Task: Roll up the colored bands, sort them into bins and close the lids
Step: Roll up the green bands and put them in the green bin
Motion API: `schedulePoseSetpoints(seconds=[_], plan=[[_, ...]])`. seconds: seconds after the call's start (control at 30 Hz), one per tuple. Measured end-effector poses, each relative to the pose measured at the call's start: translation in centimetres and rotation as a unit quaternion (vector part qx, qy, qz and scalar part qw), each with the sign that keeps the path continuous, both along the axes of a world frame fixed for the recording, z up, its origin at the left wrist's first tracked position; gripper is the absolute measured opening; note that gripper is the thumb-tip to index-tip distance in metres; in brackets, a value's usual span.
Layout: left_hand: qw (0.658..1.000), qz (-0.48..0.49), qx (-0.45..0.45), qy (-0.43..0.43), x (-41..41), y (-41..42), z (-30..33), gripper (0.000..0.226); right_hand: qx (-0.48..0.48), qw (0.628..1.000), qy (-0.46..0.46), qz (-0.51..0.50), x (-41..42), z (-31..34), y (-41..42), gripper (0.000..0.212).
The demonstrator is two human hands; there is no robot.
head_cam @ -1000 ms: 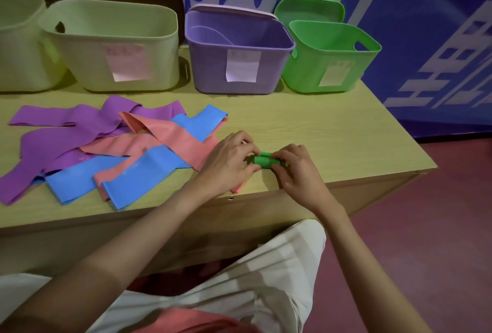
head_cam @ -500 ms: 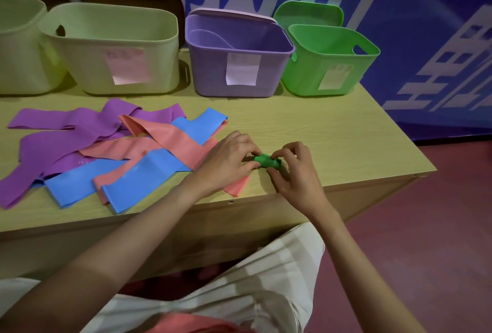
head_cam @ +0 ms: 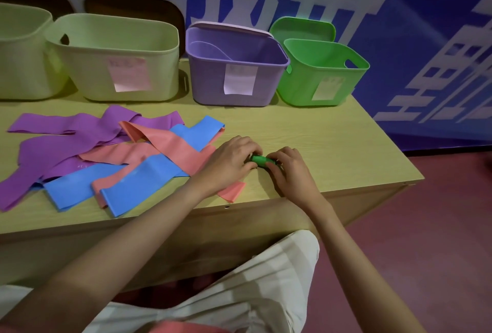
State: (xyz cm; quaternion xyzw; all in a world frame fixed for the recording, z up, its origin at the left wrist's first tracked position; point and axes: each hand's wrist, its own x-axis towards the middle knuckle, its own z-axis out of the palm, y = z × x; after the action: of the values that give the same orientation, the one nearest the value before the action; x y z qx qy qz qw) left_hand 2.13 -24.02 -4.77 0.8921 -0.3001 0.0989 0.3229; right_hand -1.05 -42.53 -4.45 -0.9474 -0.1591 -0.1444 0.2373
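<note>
Since half second ago: my hands barely shifted, roll now tighter, tilted slightly. Green bin (head_cam: pixel 323 74) far ahead of right hand (head_cam: pixel 288 173), lid off. Loose bands (head_cam: pixel 111 157) left of left hand (head_cam: pixel 229 162). Green band (head_cam: pixel 259 160) between both hands, fingertips pinching each end. I judge it light, soft, springy, likely to unroll; grip round middle.

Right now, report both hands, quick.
Left hand: fingers curled round one end of the small rolled-up green rubber band.
Right hand: pinching the other end of the same roll.
</note>
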Motion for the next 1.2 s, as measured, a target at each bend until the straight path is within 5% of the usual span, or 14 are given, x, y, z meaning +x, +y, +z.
schedulePoseSetpoints(seconds=[0.27, 0.4, 0.53, 0.63, 0.83, 1.07, 1.2], plan=[[1.000, 0.004, -0.009, 0.025, 0.5, 0.3, 0.1, 0.020, -0.034, 0.999, 0.011, 0.016, 0.7, 0.7, 0.3, 0.024], [0.982, 0.070, -0.149, 0.089, 0.1, 0.3, 1.5, 0.023, 0.017, 0.999, -0.024, 0.020, 0.6, 1.5, 0.8, 0.023], [0.908, 0.147, -0.274, 0.281, -0.1, 0.9, 3.7, 0.024, 0.043, 0.994, -0.093, 0.025, 0.4, 2.1, 1.2, 0.024], [0.829, 0.101, -0.329, 0.440, -0.5, 2.0, 5.2, 0.028, 0.031, 0.988, -0.143, 0.039, 0.5, 2.5, 1.3, 0.026], [0.749, 0.069, -0.447, 0.484, -0.8, 2.8, 5.6, 0.015, -0.006, 0.975, -0.211, 0.065, 0.3, 2.5, 1.8, 0.027], [0.809, 0.060, -0.434, 0.392, -1.4, 3.0, 5.9, 0.022, 0.019, 0.970, -0.232, 0.068, 0.3, 2.7, 2.1, 0.026], [0.881, 0.053, -0.385, 0.270, -1.1, 3.3, 6.4, 0.018, 0.103, 0.974, -0.182, 0.083, 0.6, 3.8, 2.4, 0.028]])
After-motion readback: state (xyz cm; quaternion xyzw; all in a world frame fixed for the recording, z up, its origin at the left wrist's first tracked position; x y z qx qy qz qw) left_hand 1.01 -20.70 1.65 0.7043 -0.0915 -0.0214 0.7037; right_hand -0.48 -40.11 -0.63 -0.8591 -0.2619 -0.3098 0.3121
